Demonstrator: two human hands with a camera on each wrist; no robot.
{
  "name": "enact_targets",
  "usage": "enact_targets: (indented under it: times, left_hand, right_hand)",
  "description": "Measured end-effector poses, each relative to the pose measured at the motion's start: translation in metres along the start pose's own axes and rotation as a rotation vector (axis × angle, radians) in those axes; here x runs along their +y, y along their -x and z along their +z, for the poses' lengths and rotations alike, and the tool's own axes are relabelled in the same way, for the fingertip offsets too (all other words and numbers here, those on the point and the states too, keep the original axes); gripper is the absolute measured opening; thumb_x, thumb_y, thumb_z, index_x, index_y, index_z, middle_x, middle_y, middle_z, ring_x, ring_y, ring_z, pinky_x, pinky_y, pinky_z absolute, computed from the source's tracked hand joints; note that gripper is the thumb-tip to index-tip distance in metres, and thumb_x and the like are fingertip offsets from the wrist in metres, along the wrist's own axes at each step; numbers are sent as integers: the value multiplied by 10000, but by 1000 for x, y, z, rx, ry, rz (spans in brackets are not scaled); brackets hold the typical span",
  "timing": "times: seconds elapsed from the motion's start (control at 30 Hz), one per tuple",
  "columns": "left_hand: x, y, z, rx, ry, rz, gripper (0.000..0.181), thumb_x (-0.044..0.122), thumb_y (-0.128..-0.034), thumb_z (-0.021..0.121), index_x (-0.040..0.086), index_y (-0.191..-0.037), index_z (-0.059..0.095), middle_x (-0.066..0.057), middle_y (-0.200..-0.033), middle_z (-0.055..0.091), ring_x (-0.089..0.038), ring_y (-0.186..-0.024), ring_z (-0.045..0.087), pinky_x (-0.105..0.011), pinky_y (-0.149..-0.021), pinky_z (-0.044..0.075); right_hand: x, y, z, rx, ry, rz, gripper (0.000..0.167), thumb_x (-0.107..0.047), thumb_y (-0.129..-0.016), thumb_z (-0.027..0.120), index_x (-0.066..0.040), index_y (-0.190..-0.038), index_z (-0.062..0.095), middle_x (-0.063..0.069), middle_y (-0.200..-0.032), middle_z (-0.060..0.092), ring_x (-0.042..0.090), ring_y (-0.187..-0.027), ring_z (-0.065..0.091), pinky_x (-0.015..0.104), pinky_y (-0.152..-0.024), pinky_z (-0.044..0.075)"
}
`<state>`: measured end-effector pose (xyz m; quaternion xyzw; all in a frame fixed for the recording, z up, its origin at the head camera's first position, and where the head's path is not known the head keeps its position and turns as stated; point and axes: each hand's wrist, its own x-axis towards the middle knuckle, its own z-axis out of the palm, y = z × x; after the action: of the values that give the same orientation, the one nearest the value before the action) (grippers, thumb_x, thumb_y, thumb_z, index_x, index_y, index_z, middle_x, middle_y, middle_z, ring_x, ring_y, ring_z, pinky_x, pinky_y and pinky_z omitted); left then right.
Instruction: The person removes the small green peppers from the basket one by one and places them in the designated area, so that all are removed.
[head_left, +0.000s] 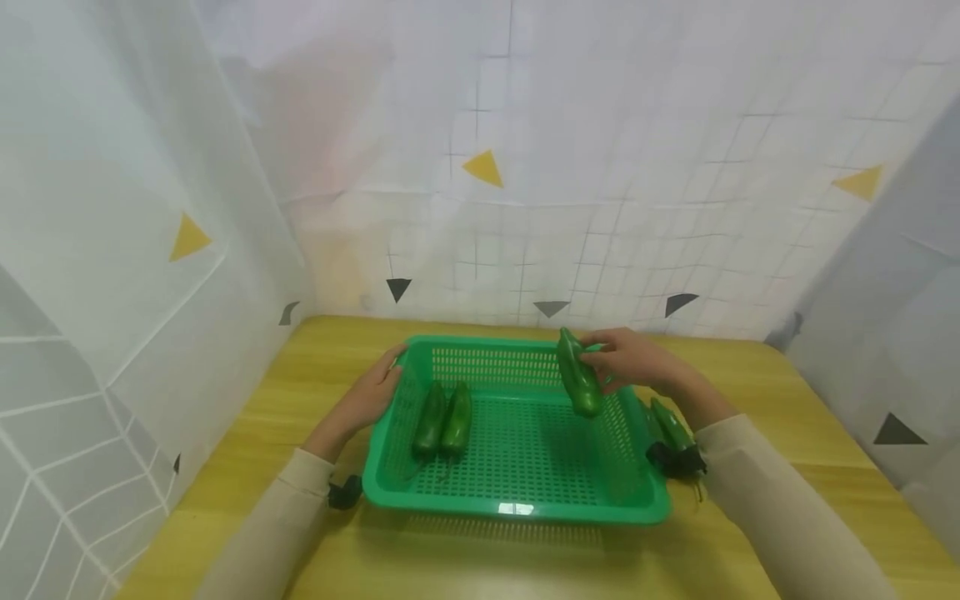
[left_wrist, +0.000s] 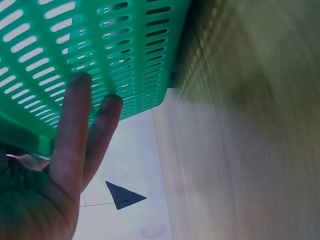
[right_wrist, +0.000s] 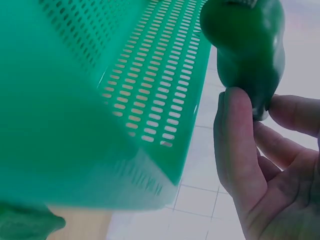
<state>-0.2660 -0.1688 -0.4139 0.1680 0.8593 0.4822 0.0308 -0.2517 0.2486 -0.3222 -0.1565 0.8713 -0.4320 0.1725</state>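
Observation:
A green plastic basket [head_left: 517, 512] with slotted walls stands on the table. My left hand [head_left: 375, 390] holds its left rim, with two fairly straight fingers [left_wrist: 72, 130] against the outer wall in the left wrist view. Above the basket's right side, my right hand [head_left: 630, 360] pinches a long green pepper [head_left: 577, 375] between thumb and fingers. The pepper [right_wrist: 247, 45] hangs tilted and apart from the basket wall in the right wrist view. Two green peppers, one on the left [head_left: 429, 425] and one beside it [head_left: 457, 421], lie in the basket's left part.
More green peppers [head_left: 672, 423] lie on the wooden table [head_left: 780, 417] outside the basket's right wall, partly hidden by my right wrist. One pepper [right_wrist: 30, 221] shows at the lower left of the right wrist view. White patterned sheets [head_left: 600, 167] hang behind and at both sides.

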Motion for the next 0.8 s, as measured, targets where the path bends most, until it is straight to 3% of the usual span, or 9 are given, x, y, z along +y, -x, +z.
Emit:
enact_targets:
  times: [0.23,0.6,0.8]
  left_hand:
    - [-1,0,0,-4,1,11,516,185,-1126,273,43,-1617,200,-191,-1656,195,-397,-1509,172,-555,-1203,157]
    - [1,2,-1,-13,1,-3,521,223,-1130,262,69,-1623,191,-192,-1658,187,-411,-1505,172,-580,-1193,164]
    - [4,1,-3,-9,9,1,522,226,-1131,264,63,-1621,193,-200,-1650,210,-413,-1498,199,-588,-1188,186]
  right_hand:
    - [12,4,-6,24,22,6,446,-158,-1057,548,82,-1428,481,166,-1024,681,251,-896,666,438,-759,608]
    - [28,15,-17,20,-61,5,453,-179,-1058,560,79,-1422,484,185,-1113,686,306,-983,685,449,-805,599]
    - [33,20,-31,49,-39,22,469,-173,-1068,534,105,-1437,456,193,-1125,689,328,-991,694,450,-800,601]
